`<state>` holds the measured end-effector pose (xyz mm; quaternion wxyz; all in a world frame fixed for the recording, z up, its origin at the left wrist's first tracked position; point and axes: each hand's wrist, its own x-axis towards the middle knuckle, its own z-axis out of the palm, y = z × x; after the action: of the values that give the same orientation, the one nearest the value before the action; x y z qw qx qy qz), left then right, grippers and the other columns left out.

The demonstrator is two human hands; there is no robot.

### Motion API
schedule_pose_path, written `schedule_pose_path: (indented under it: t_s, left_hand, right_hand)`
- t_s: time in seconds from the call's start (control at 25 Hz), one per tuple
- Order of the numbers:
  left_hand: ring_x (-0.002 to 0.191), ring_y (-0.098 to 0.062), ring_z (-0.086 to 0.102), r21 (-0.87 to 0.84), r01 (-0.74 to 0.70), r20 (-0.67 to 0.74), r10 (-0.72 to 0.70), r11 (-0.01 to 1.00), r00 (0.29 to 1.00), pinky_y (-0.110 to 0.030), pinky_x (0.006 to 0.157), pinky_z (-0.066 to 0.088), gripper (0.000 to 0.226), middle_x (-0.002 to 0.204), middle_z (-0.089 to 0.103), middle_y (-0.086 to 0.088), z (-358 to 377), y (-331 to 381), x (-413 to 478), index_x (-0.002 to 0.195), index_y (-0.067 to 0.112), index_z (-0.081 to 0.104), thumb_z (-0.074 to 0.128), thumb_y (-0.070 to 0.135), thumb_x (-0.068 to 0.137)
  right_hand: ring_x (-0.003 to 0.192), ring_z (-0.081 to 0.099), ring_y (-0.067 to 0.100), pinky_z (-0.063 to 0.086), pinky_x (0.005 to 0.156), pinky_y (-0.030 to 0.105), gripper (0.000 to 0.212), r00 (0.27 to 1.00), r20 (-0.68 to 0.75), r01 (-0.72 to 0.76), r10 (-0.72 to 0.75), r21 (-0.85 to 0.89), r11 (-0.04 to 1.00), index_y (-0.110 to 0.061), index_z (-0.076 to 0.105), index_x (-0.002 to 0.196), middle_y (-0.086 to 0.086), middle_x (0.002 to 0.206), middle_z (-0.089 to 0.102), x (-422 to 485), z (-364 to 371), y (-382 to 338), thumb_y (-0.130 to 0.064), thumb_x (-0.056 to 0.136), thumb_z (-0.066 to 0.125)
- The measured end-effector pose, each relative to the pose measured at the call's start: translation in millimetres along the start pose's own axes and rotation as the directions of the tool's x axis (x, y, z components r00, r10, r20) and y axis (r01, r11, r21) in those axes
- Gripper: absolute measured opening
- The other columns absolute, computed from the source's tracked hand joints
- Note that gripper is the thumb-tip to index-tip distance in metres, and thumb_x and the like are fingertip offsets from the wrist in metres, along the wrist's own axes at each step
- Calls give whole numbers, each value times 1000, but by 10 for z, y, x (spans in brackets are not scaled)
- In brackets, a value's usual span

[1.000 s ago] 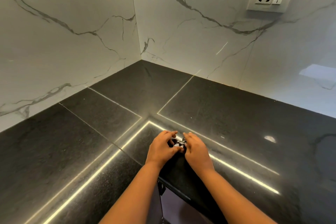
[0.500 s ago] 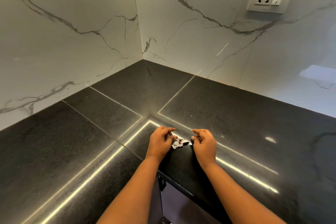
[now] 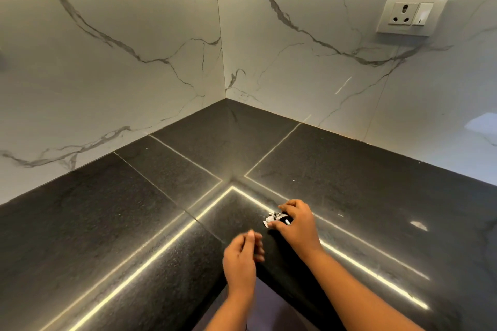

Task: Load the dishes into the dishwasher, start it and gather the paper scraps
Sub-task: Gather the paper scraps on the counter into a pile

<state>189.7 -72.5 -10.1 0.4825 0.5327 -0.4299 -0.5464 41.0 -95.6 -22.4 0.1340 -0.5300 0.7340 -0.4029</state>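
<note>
Gathering the paper scraps (image 3: 273,219) looks like the step in hand. The right hand (image 3: 294,226) curls its fingers (image 3: 289,205) round the small pile on the dark worktop (image 3: 107,223), with scraps poking out between thumb and forefinger. The left hand (image 3: 240,258) hovers just short of those fingers, blurred and loosely curled; I cannot tell whether it holds anything. The next move probably calls for a tight pinch and a clean lift.

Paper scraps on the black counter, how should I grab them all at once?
Come from above and close fingers round the heap's edges, as the right hand does. The paper scraps are tiny, crumpled and loose on the flat counter, so pinching one would likely leave others.
</note>
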Motion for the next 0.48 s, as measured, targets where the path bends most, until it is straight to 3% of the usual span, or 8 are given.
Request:
schedule_pose_path:
  t_s: [0.08,0.16,0.28,0.4,0.48]
  left_hand:
    - [43,-11,52,-250,295,-28,-311,922,950,-20,42,42,28,50,57,-4,-12,-26,-171,69,2,64,52,11,93]
    - [36,-10,48,-359,492,-42,-540,793,841,-16,37,38,27,40,52,-1,-30,-58,-102,65,3,60,52,9,89]
    - [44,-15,46,-322,584,14,-614,745,789,-20,43,37,26,38,49,0,-48,8,-18,61,6,57,51,10,86]
    - [49,-17,48,-334,629,63,-649,703,759,-22,45,42,27,45,50,-2,-107,-47,-40,61,8,53,48,10,88]
    - [49,-21,55,-390,710,175,-710,586,682,-23,44,48,30,49,57,-7,-163,-165,-105,68,6,56,41,16,93]
  right_hand:
    - [120,47,16,31,100,18,47,996,39,80,-78,-67,995,-10,62,121,2,124,55,7,56,13,-26,78,72]
    - [130,42,15,23,107,17,37,968,187,191,-167,-117,975,-14,59,124,2,136,52,1,83,-6,-22,88,61]
    - [128,47,15,26,108,16,29,888,325,369,-324,-86,925,-10,66,115,5,131,57,-166,121,-70,-10,88,55]
    - [113,59,16,40,101,23,33,844,299,483,-445,-64,873,-9,72,102,6,114,68,-487,237,-123,-1,76,54]
    - [104,65,17,47,93,29,37,827,263,533,-497,-89,841,-10,75,95,4,106,71,-676,286,-147,2,66,56]
